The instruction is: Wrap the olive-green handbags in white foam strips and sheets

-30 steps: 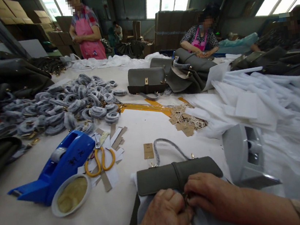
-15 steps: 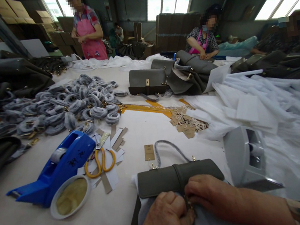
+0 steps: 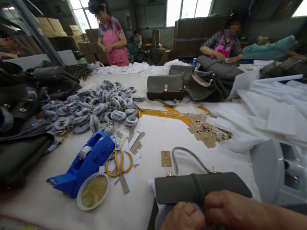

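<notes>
One white tabletop (image 3: 150, 130) carries a heap of coiled grey straps (image 3: 96, 107), one blue tape dispenser (image 3: 85, 163) and one pair of yellow scissors (image 3: 119, 164). One grey handbag (image 3: 199, 186) lies at its near edge. Left hand (image 3: 179, 228) and right hand (image 3: 234, 213) both pinch its front, grip clenched. Bare tabletop lies beyond it.

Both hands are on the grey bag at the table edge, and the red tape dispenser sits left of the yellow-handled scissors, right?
Not quite: the tape dispenser is blue, not red, as the head view shows. It does sit left of the yellow-handled scissors, and the left hand and right hand are both on the grey bag at the table edge.
</notes>
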`<action>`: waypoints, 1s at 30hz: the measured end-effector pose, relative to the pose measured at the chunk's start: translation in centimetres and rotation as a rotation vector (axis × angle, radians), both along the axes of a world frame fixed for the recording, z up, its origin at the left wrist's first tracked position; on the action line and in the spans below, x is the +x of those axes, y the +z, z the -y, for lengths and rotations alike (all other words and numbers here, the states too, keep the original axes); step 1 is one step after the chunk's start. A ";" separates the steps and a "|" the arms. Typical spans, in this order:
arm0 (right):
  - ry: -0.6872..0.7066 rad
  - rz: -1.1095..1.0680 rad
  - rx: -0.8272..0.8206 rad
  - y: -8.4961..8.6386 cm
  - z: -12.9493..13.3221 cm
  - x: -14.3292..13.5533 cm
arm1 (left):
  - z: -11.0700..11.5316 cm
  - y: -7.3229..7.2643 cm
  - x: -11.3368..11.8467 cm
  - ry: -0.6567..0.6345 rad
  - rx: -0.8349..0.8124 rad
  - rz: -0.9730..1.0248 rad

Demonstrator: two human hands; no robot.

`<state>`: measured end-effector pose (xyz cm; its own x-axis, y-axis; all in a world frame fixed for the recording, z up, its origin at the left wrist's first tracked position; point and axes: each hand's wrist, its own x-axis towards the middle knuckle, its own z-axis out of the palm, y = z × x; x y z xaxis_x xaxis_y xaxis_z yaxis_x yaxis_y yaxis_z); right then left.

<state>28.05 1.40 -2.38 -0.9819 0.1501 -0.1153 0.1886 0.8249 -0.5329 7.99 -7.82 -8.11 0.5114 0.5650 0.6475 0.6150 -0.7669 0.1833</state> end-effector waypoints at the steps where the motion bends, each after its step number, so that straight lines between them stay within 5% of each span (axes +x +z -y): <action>1: 0.001 0.000 0.023 -0.1 0.1 0.1 | 0.0 0.0 0.1 -0.005 0.003 -0.004; 12: 0.022 0.042 -0.069 -0.2 -1.3 0.3 | 0.7 5.2 -1.2 -0.049 -0.429 -0.249; 23: -0.165 -0.034 -0.319 -0.1 -0.6 0.8 | 0.6 6.5 -1.0 -0.050 -0.601 -0.264; 30: -0.068 -0.033 -0.185 -0.7 -0.9 0.1 | 0.7 7.1 -1.2 -0.039 -0.533 -0.295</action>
